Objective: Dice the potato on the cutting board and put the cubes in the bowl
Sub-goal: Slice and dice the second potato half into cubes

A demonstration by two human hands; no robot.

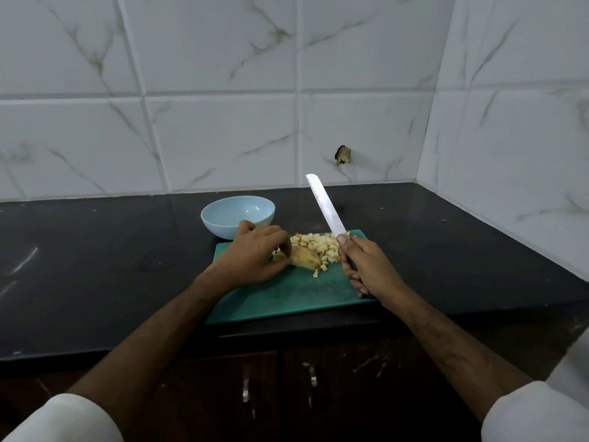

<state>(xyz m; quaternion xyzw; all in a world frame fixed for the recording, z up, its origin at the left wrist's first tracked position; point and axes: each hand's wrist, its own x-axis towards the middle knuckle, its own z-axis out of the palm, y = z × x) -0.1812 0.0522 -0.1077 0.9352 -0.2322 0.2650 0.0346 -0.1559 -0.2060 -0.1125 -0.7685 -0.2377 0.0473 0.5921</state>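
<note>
A black stone surface (95,266) meets white marble-veined wall tiles (223,90), one chipped (342,154); dark cabinet doors with metal handles (314,379) stand below.

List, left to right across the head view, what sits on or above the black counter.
Pale blue round bowl → left hand holding the uncut potato piece → heap of pale potato cubes on the green cutting board → right hand gripping the raised steel knife.

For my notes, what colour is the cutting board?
Teal green, seen best in the head view: the board under the potato and cubes.
</note>
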